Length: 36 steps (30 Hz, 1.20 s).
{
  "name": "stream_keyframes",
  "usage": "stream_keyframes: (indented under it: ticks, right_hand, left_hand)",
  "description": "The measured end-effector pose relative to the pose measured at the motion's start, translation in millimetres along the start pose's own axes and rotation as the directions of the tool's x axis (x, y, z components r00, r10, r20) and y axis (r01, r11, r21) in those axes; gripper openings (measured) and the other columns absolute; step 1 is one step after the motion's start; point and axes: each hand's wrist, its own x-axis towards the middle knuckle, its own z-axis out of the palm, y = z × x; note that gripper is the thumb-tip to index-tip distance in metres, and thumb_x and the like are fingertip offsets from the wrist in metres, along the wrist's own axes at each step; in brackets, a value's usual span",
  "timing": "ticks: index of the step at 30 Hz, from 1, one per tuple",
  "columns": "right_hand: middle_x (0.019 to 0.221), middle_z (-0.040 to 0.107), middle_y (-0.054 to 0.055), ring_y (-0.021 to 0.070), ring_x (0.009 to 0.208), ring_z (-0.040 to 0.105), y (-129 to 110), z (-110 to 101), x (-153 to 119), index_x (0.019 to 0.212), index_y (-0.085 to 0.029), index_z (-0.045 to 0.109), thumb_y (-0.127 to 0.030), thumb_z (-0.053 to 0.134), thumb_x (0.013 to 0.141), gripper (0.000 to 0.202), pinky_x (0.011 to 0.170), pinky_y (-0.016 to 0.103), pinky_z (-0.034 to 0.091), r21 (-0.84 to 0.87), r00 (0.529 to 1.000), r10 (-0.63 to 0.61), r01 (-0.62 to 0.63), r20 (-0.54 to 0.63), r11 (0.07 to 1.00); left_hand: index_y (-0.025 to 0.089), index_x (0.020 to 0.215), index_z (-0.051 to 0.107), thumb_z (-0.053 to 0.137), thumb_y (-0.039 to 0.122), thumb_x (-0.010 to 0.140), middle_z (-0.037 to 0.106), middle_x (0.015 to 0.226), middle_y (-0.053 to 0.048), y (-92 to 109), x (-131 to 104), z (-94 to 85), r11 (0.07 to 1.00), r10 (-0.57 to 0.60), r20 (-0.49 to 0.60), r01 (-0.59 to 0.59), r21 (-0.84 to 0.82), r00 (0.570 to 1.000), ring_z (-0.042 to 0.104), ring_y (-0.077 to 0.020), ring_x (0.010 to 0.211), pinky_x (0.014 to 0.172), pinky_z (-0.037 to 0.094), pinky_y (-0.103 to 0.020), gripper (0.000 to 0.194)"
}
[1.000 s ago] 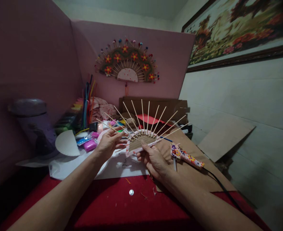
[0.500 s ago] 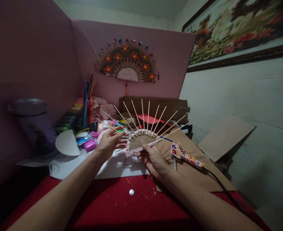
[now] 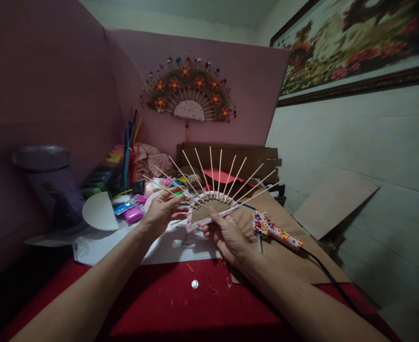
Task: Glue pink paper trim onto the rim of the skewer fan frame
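A half-round cardboard piece [image 3: 205,212] with a pink-and-white fabric edge hangs above the table, and several thin wooden sticks [image 3: 212,168] fan out from its curved side. My right hand [image 3: 225,232] grips its straight lower edge, thumb on the cardboard face and fingers beneath. At the leftmost sticks is my left hand [image 3: 164,209], its thumb and index finger around a lower stick and the other fingers spread. On the pink panel behind hangs a larger fan [image 3: 189,90] with orange flowers and coloured balls on its stick ends.
A flower-patterned glue gun [image 3: 276,231] with a black cord lies on brown cardboard [image 3: 302,261] at the right. Left are a purple bottle [image 3: 54,190], a white half-disc [image 3: 98,212] and pink packets [image 3: 134,214]. A small silver disc [image 3: 194,284] lies on the red cloth [image 3: 159,304].
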Motion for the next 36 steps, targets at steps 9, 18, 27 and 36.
stream_keyframes:
  ticks: [9, 18, 27, 36]
  right_hand:
    - [0.057, 0.063, 0.0, 0.0097, 0.045, 0.056, -0.2, 0.0, -0.6, 0.076, -0.015, 0.053, -0.037, 0.07, 0.067, 0.029, 0.041, 0.019, 0.043, -0.016, 1.0, -0.001, 0.001, 0.002, 1.0]
    - [0.058, 0.062, 0.0, 0.01, 0.046, 0.056, -0.3, -0.1, -0.3, 0.076, -0.015, 0.053, -0.041, 0.071, 0.065, 0.034, 0.041, 0.019, 0.043, -0.002, 1.0, -0.003, 0.003, 0.011, 1.0]
    - [0.058, 0.063, 0.0, 0.0097, 0.045, 0.056, 1.4, -1.2, -0.7, 0.077, -0.015, 0.053, -0.032, 0.069, 0.069, 0.025, 0.041, 0.019, 0.043, -0.016, 1.0, -0.006, 0.006, 0.004, 1.0]
    - [0.061, 0.064, 0.001, 0.0095, 0.045, 0.056, 0.5, -1.0, 0.0, 0.078, -0.014, 0.053, -0.032, 0.068, 0.069, 0.025, 0.042, 0.019, 0.043, -0.011, 1.0, -0.005, 0.005, 0.013, 1.0]
  left_hand:
    - [0.017, 0.101, 0.05, 0.066, 0.019, 0.07, 0.066, 0.082, -0.006, 0.6, -0.2, -1.2, 1.0, 0.001, -0.001, -0.001, -0.003, 1.0, 0.065, -0.0166, 0.058, 0.05, 0.053, -0.027, 0.035]
    - [0.017, 0.101, 0.051, 0.067, 0.02, 0.069, 0.066, 0.082, -0.006, 0.5, -0.2, -0.1, 1.0, -0.008, -0.008, 0.008, 0.0, 1.0, 0.065, -0.0165, 0.057, 0.05, 0.052, -0.027, 0.036]
    - [0.016, 0.101, 0.05, 0.066, 0.018, 0.069, 0.066, 0.081, -0.006, 0.5, -0.9, 0.8, 1.0, -0.008, -0.017, 0.008, -0.001, 1.0, 0.065, -0.0162, 0.056, 0.049, 0.052, -0.027, 0.035]
    - [0.017, 0.103, 0.052, 0.065, 0.019, 0.07, 0.066, 0.082, -0.006, 0.4, -1.8, 0.6, 1.0, -0.01, -0.009, 0.01, 0.001, 1.0, 0.065, -0.0162, 0.057, 0.05, 0.053, -0.027, 0.036]
